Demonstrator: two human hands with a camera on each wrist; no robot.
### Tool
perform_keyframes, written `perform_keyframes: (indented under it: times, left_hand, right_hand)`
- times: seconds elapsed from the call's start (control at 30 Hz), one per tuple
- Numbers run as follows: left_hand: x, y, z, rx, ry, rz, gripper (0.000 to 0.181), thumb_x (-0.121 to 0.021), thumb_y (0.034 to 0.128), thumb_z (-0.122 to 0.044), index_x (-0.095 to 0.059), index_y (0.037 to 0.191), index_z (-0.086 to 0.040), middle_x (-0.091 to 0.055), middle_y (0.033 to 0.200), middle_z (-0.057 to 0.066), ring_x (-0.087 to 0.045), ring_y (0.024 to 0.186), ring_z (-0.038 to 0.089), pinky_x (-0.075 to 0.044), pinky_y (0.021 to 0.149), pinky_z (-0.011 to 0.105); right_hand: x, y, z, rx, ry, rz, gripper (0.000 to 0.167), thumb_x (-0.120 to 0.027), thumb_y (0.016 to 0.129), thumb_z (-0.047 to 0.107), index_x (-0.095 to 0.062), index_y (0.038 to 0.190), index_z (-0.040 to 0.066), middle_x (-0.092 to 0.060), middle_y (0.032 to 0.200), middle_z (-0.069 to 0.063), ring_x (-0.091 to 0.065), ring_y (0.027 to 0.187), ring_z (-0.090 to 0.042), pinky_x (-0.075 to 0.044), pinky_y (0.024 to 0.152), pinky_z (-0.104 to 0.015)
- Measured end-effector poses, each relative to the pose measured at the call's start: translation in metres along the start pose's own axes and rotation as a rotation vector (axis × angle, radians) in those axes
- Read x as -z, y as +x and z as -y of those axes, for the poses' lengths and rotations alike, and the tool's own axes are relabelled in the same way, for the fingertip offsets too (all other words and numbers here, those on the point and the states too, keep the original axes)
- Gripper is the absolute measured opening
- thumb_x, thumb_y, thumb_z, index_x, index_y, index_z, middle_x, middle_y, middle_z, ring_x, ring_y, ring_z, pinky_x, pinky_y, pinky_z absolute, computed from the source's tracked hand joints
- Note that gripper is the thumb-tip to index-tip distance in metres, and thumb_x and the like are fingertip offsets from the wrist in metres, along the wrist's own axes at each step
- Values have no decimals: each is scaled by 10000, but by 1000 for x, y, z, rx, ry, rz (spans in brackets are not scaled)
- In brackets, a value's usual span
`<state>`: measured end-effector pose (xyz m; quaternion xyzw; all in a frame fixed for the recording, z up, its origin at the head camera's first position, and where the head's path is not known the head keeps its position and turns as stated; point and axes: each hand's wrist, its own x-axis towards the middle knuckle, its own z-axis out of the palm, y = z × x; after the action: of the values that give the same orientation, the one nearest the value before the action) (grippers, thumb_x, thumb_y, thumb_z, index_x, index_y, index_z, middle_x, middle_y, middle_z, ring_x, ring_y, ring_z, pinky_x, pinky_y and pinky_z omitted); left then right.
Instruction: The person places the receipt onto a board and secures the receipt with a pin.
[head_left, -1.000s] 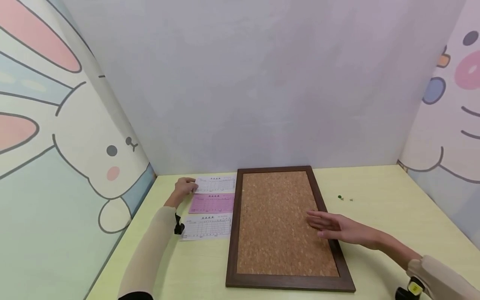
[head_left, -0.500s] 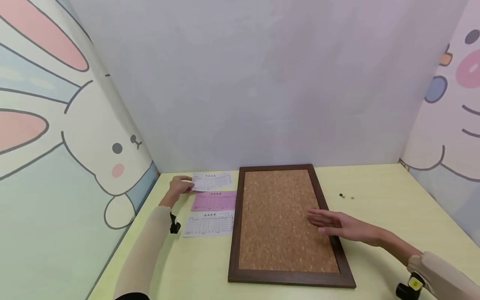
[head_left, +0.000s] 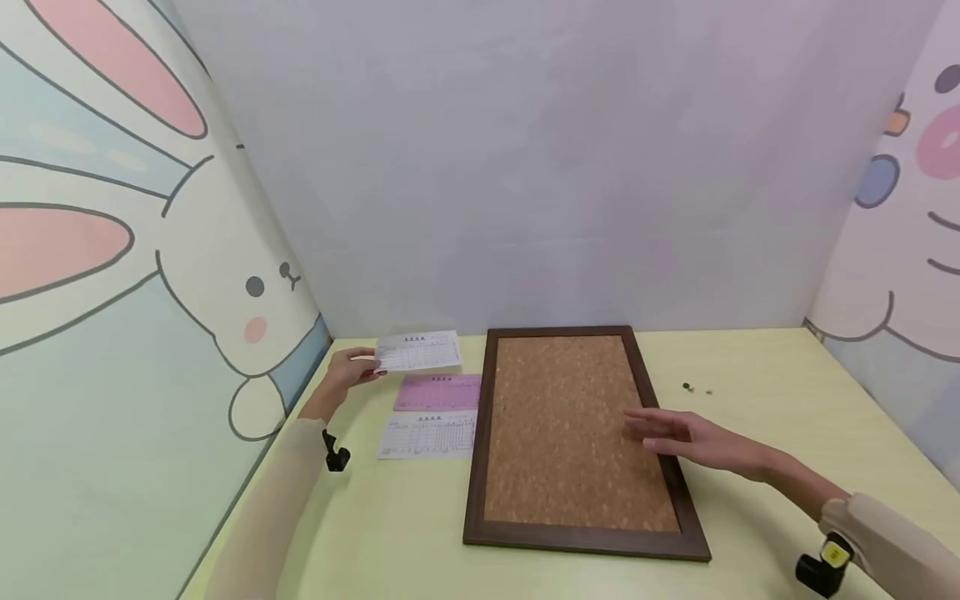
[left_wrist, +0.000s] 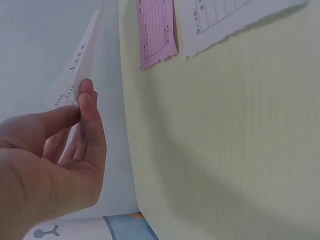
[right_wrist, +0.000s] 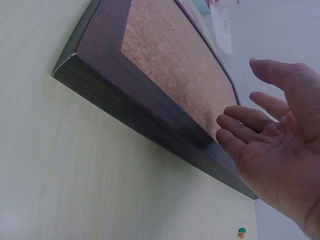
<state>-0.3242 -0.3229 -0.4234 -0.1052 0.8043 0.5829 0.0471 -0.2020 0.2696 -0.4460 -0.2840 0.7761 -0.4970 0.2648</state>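
Between thumb and fingers, my left hand (head_left: 351, 368) pinches the left edge of a white printed form (head_left: 420, 352), raised off the table at the back left. The left wrist view shows this white slip (left_wrist: 75, 65) seen nearly edge-on, with the thumb on one side and fingertips on the other. A pink form (head_left: 438, 392) and another white form (head_left: 427, 435) lie below it, beside the corkboard (head_left: 577, 433) with its dark wooden frame. Over the board's right side hovers my right hand (head_left: 697, 437), fingers loosely extended and holding nothing.
Several small push pins (head_left: 687, 387), one of them green, lie on the pale yellow table (head_left: 780, 433) right of the board. A grey wall (head_left: 555, 167) stands behind, with cartoon-printed panels (head_left: 247, 308) at both sides.
My left hand has lifted the top white form off the table and drawn it slightly left, clear of the board's frame. The right hand stays over the board with little movement.
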Motion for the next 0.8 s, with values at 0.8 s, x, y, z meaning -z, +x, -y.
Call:
perform_keyframes:
  times: [0.8]
  left_hand:
    - [-37, -37, -18, -71, -84, 170, 444, -640, 1000, -69, -529, 1405, 75, -729, 904, -31, -743, 822, 88, -592, 791, 218]
  right_hand:
    - [-7, -8, 11, 19, -12, -38, 596, -495, 1089, 205, -260, 1605, 19, -311, 1617, -290, -458, 1344, 128, -432, 1007, -103]
